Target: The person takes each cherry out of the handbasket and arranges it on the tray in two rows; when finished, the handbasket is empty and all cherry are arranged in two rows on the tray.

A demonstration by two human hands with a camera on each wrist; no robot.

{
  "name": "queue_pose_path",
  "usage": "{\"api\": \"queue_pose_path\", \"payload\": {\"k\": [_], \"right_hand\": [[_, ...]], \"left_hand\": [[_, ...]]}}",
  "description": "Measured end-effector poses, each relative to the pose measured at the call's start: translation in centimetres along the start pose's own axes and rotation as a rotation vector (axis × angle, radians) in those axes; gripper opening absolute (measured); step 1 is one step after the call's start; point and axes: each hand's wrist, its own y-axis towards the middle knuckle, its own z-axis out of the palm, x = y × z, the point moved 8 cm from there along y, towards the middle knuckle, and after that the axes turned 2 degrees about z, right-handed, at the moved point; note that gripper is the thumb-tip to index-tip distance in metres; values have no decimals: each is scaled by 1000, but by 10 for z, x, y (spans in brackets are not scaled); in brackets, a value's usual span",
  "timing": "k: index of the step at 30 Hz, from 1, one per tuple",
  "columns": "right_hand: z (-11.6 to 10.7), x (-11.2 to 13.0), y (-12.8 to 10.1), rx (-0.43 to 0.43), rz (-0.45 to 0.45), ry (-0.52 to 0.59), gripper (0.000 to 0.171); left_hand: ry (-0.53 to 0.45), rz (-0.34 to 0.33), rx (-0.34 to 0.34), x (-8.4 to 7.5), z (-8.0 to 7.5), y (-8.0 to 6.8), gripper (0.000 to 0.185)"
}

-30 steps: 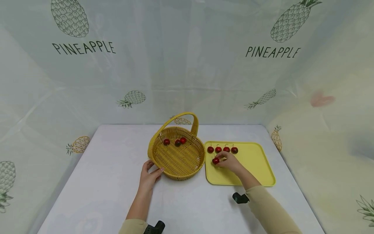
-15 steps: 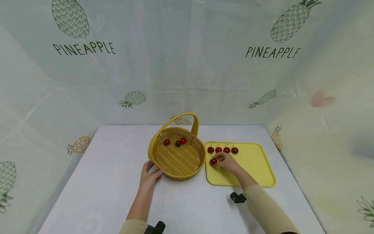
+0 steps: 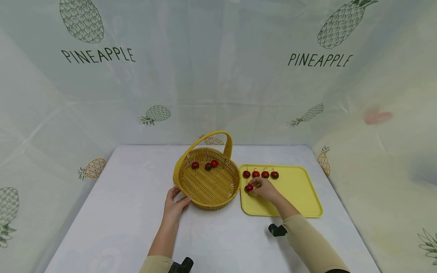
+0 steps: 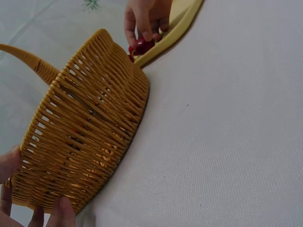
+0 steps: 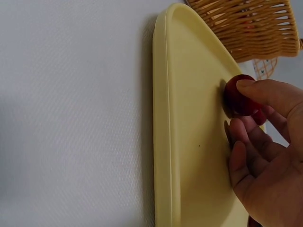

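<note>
In the head view my left hand (image 3: 175,208) grips the near left rim of a yellow-brown wicker basket (image 3: 205,189); thumb and fingertips lie along its side in the left wrist view. Three dark red cherries rest inside the basket, one cherry (image 3: 195,165) apart from the other two. Over the left part of a yellow tray (image 3: 293,193), my right hand (image 3: 269,190) pinches a red cherry (image 5: 240,96) between thumb and fingers, close to the tray's surface. Behind it a row of several stemmed cherries (image 3: 274,174) lines the tray's far left edge.
The basket's tall arched handle (image 3: 227,146) rises over its far side. Basket and tray stand side by side on a white table (image 3: 136,182). A pale curtain (image 3: 218,76) printed with pineapples hangs behind and around the table.
My right hand has shifted slightly left with the cherry, lining it up nearer the tray's left edge, then stayed almost still. The left hand and basket have not visibly moved.
</note>
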Motion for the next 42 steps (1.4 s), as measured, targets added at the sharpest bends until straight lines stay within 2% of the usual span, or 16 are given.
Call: {"api": "queue_pose_path", "payload": {"k": [16,20,23,28,42], "right_hand": [[0,-2,3,-2,-2,-10,28],[0,-2,3,-1,-2,-12,28],[0,-2,2,3,-2,-12,27],[1,-3,2,4,-8,-21,28],[0,-1,1,0,-9,-30,27]], "left_hand": [[6,7,9,-3,1,-1,70],[-4,-10,24,-13,4,-9,71],[-8,-17,26,-15,4,-11,70],[6,-3,10,-4,1,-3,70],[5,8,4,-3,1,-2,69]]}}
